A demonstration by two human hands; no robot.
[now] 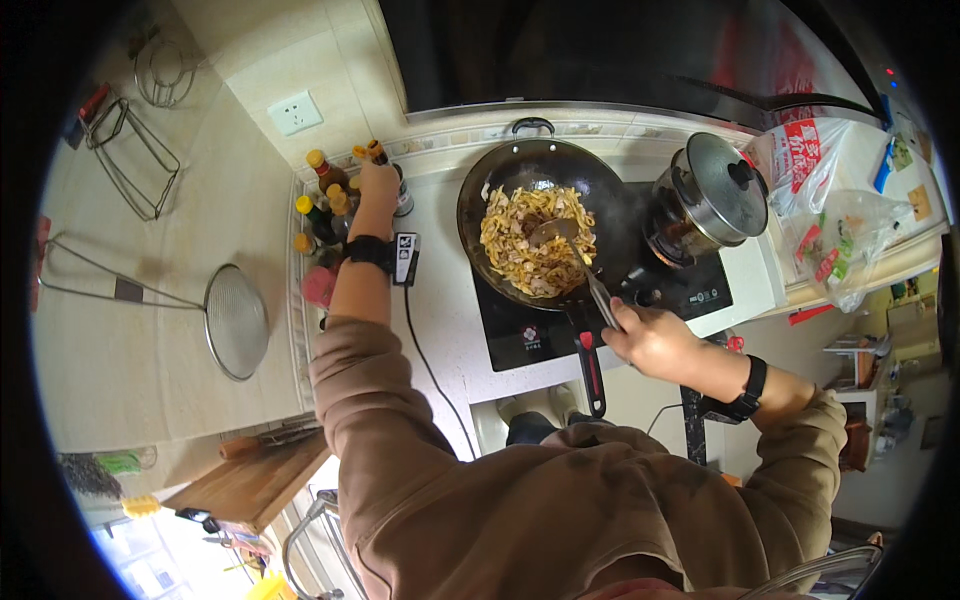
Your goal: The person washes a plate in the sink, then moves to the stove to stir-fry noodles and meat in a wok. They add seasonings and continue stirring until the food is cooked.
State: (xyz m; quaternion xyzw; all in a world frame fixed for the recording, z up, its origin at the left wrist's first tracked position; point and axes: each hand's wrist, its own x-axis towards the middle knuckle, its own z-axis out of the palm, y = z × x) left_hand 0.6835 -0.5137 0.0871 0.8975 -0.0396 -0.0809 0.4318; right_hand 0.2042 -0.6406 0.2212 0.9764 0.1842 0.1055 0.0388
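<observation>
My right hand [651,341] grips the handle of a metal spatula [598,289]. The spatula's blade rests in a heap of cooked shreds and pale pieces [536,259], perhaps with meat. These fill the middle of a dark wok [611,176] on the left side of a black glass cooktop [517,341]. Stretched out to the back left corner, my left hand [377,178] is among the seasoning bottles, its fingers at an orange cap [361,152]. Whether they close on that bottle is hidden by the hand. A brown-capped bottle [377,152] stands just behind it.
Right of the wok, a lidded pot [716,191] sits on the other burner. Plastic bags [847,232] lie farther right. The wok handle [591,375] juts past the counter edge. A cable [431,352] hangs from my left wrist device. A strainer [236,322] hangs on the left wall.
</observation>
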